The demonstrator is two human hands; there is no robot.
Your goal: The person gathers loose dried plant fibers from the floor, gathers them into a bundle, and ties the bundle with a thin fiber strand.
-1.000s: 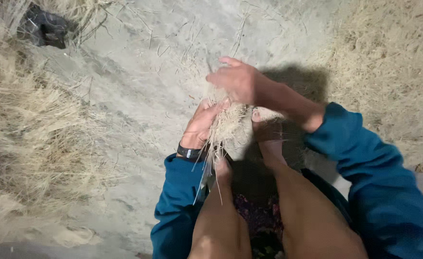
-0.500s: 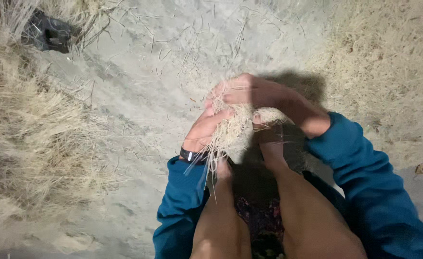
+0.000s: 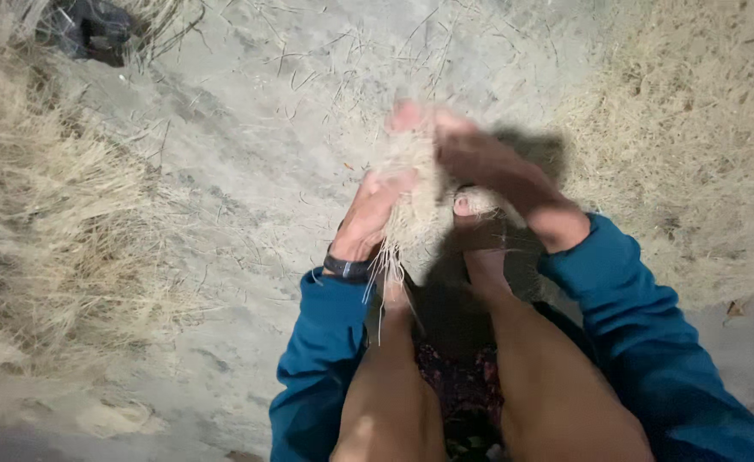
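Observation:
A bundle of dry pale straw (image 3: 411, 201) is pressed between my two hands above my bare feet. My left hand (image 3: 370, 214), with a dark watch (image 3: 349, 268) at the wrist, grips the bundle from the left. My right hand (image 3: 471, 158) lies blurred over the top and right side of it. Loose strands hang down from the bundle toward my left foot (image 3: 394, 295). My right foot (image 3: 478, 239) rests on the ground under the right hand. Both arms wear blue sleeves (image 3: 326, 359).
Sandy grey ground (image 3: 249, 145) with scattered straw lies ahead. Heaps of dry grass (image 3: 43, 214) rise at the left and a second dry grass heap (image 3: 694, 128) at the right. A dark object (image 3: 86, 26) sits at the top left. My bare legs (image 3: 548, 376) fill the lower middle.
Both hands have shifted with the straw between them; the right hand has slid over the top of the bundle and is blurred. The view has tilted slightly.

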